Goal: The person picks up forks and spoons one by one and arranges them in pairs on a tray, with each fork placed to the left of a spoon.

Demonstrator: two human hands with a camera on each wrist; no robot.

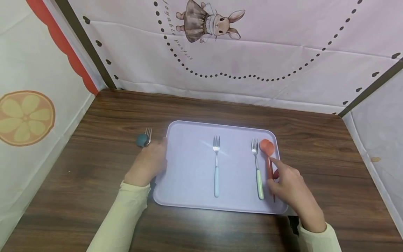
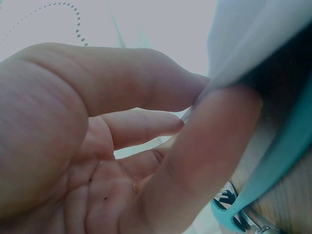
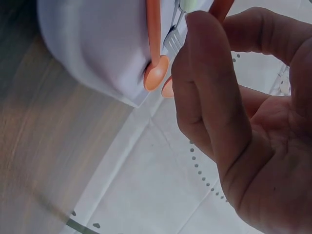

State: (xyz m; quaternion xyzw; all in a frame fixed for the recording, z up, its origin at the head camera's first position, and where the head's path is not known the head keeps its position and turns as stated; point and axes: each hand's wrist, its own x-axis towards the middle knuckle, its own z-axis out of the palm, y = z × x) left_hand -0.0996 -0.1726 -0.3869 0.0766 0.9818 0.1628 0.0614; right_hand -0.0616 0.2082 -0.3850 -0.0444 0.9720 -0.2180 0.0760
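A pale lilac tray (image 1: pixel 189 164) lies on the table, its left rim pinched between the thumb and fingers of my left hand (image 1: pixel 148 161). In the left wrist view that rim (image 2: pixel 224 73) runs between the fingertips. My right hand (image 1: pixel 289 182) is over the tray's right side and pinches the handle of an orange spoon (image 1: pixel 269 148). Another orange spoon (image 3: pixel 156 75) lies beside it on the tray. Left of the spoons is a green-handled fork (image 1: pixel 259 183). A fork with a light blue handle (image 1: pixel 216 178) lies mid-tray.
Just beyond my left hand, a teal spoon (image 1: pixel 142 140) and a fork (image 1: pixel 149 133) lie on the brown wooden table (image 1: pixel 104 150), their handles hidden by the hand. A printed cloth (image 1: pixel 267 63) with a rabbit rises behind the table, and cloth also hangs at both sides.
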